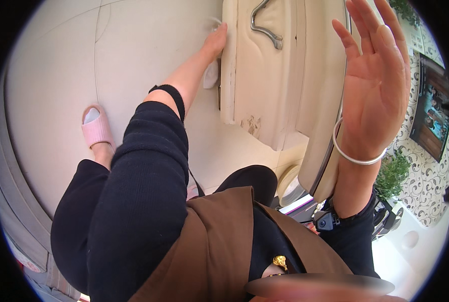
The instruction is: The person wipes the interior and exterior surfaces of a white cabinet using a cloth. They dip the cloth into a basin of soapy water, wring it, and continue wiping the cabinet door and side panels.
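My left hand [216,40] reaches down to the edge of a cream cabinet or drawer front [264,87]. A blurred, see-through thing [211,24] shows by its fingertips, and I cannot tell whether the hand grips it. Just below that hand a pale object [211,74] pokes out from under the cabinet edge. A bent chrome handle [266,28] is fixed to the cream front, which has a worn patch near its lower corner. My right hand [375,75] is raised palm towards me, fingers spread and holding nothing, beside the cabinet's top edge; a silver bangle circles its wrist.
A round pale container [289,185] stands on the floor by the cabinet's end. Grey upholstered seating [20,188] runs along the left. On the right are a leafy plant [392,173], a lit screen [432,107] and patterned wallpaper. My pink slipper [97,128] rests on the tiled floor [54,68].
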Demonstrator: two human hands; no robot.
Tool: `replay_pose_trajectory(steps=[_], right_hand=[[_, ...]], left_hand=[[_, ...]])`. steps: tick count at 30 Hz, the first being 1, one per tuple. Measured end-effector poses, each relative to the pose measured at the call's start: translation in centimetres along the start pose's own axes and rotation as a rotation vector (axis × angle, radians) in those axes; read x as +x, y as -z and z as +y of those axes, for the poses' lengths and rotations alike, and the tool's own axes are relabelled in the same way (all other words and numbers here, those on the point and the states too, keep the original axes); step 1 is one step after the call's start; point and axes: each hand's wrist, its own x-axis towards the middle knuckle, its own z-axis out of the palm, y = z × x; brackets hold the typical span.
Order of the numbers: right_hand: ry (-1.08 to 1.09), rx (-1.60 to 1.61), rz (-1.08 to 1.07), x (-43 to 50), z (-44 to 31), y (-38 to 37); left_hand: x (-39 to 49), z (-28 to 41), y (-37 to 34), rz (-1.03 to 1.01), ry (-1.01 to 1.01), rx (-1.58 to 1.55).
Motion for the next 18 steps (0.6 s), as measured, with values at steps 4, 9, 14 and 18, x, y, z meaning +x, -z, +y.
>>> replay_pose_trajectory(steps=[4,9,14,18], right_hand=[[0.01,0.049,-0.015,0.4,-0.3,-0.2],[0.09,0.254,-0.159,0.2,0.0,-0.2],[0.0,0.301,-0.076,0.7,0.7,0.2],[-0.064,0.345,-0.113,1.2,0.7,0.8]], left_hand=[[-1.7,-0.6,-1.0,0.072,-0.252,0.138],[-5.1,-0.2,-0.7,0.153,-0.495,0.881],[-12.8,-1.9,-0.2,-0.243,-0.414,1.152],[-20.8,-8.2,-0.5,-0.34,-0.455,1.167]])
